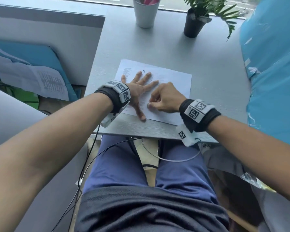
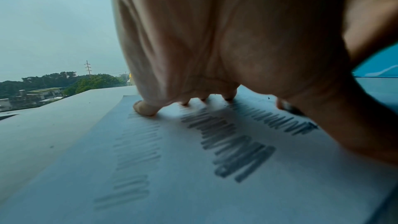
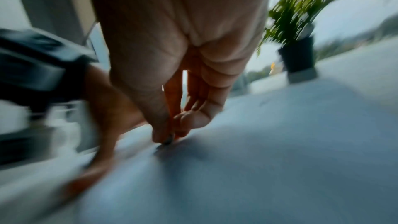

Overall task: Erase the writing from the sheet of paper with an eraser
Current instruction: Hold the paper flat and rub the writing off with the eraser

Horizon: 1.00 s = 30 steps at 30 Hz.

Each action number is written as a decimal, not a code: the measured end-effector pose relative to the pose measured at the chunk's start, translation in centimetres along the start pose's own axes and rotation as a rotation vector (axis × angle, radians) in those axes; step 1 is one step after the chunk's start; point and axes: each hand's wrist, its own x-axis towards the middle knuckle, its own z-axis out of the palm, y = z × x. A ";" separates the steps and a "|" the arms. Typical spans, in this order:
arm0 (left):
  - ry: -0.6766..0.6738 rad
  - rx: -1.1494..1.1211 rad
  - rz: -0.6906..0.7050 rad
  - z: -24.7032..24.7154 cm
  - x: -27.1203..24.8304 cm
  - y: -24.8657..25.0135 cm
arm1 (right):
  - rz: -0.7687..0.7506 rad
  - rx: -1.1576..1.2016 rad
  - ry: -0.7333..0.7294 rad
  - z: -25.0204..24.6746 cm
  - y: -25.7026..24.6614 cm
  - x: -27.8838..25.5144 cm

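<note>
A white sheet of paper [image 1: 174,91] lies on the grey table [image 1: 208,67], with rows of pencil zigzag writing [image 2: 232,144] on it. My left hand [image 1: 139,91] lies flat on the sheet with its fingers spread, pressing it down. My right hand [image 1: 164,99] pinches a small grey eraser [image 1: 148,105] between thumb and fingers and holds its tip on the paper beside the left thumb. In the blurred right wrist view the eraser [image 3: 169,140] touches the sheet under the fingertips. A small dark crumb [image 1: 143,70] lies past the left fingers.
A grey metal cup [image 1: 146,12] and a potted plant in a black pot [image 1: 193,25] stand at the table's far edge. Other written sheets [image 1: 32,77] lie on a blue cushion to the left. A blue plastic-wrapped bulk [image 1: 274,81] borders the table on the right.
</note>
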 end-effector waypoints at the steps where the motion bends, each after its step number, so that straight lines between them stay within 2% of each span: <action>1: 0.001 -0.006 0.003 0.1 -0.1 -0.1 | 0.047 -0.014 0.054 -0.7 0.8 0.8; 4: 0.011 -0.013 0.006 0.2 -0.1 -0.3 | 0.168 -0.032 0.216 -2.5 2.9 2.8; 9: 0.042 -0.003 0.028 0.3 0.1 -0.7 | 0.158 -0.081 0.205 -2.3 3.3 3.5; 17: 0.065 -0.042 0.017 0.1 0.1 -0.7 | 0.125 -0.012 0.244 -2.0 2.5 3.0; 19: 0.052 -0.046 0.005 0.0 0.2 -0.6 | 0.073 -0.001 0.160 -0.9 1.2 2.1; 22: 0.033 -0.049 -0.006 -0.1 0.4 -0.4 | -0.051 0.019 -0.059 0.0 -0.6 0.5; 23: 0.030 -0.049 -0.006 -0.1 0.4 -0.4 | -0.043 0.027 -0.042 -0.5 -0.2 1.0; 26: 0.044 -0.068 -0.001 0.1 0.4 -0.4 | 0.099 0.071 0.195 -2.6 2.3 3.1; 27: 0.047 -0.076 -0.003 0.1 0.3 -0.4 | 0.113 0.074 0.219 -2.6 2.4 3.2; 28: 0.044 -0.082 -0.007 0.1 0.4 -0.4 | 0.094 0.072 0.191 -2.1 1.9 2.9; 30: 0.033 -0.081 -0.012 0.1 0.5 -0.3 | -0.013 0.057 0.026 -0.6 0.3 1.3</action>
